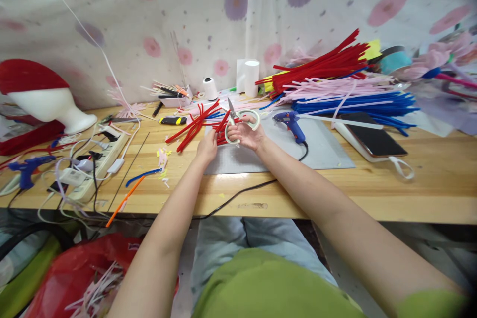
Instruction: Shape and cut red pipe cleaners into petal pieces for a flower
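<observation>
My right hand (246,135) grips a pair of white-handled scissors (244,118), blades pointing up and away. My left hand (207,147) is closed on the near ends of a bunch of red pipe cleaners (194,126) that fan out to the left over the wooden table (428,179). Both hands meet above a grey cutting mat (320,151). The scissor blades stand just right of the red bunch.
A blue glue gun (292,125) lies on the mat, its black cord running off the table's front edge. Piles of red, pink and blue pipe cleaners (346,84) and a phone (372,139) lie right. A power strip (97,164), second glue gun (26,169) and mannequin head (40,94) sit left.
</observation>
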A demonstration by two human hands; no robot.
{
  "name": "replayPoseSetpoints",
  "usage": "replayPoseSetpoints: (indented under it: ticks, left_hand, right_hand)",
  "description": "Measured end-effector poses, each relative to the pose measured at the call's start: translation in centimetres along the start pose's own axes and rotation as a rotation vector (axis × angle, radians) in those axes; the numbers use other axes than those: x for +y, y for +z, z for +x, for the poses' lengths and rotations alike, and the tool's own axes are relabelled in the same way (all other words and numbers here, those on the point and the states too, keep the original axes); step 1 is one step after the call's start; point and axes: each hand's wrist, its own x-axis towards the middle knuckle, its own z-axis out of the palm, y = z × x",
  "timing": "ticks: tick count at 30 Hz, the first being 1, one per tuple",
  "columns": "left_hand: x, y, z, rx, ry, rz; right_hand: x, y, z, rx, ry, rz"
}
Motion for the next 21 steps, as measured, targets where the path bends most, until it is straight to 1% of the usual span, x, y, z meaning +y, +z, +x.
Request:
replayPoseSetpoints:
  ticks: [5, 9, 12, 17, 21]
  left_hand:
    - [0.1, 0.3, -0.1, 0.023, -0.038, 0.01]
    - [0.2, -0.2, 0.0, 0.063, -0.037, -0.005]
    - [0.6, -0.8, 0.0, 0.086, -0.054, 0.029]
    - [1.1, -1.2, -0.2, 0.053, -0.043, 0.147]
    - [1.1, -1.1, 0.1, 0.03, 0.022, 0.184]
  right_hand:
    - [-0.2, -0.1, 0.2, 0.057, 0.049, -0.058]
    - [-0.8, 0.0, -0.1, 0.067, 0.066, -0.159]
    - [-1.3, -0.2, -1.0, 0.081, 0.09, -0.234]
    - [-1.5, -0.7, -3.1, 0.084, 0.113, -0.292]
    - [-1.1, -0.9, -4.3, 0.067, 0.045, -0.28]
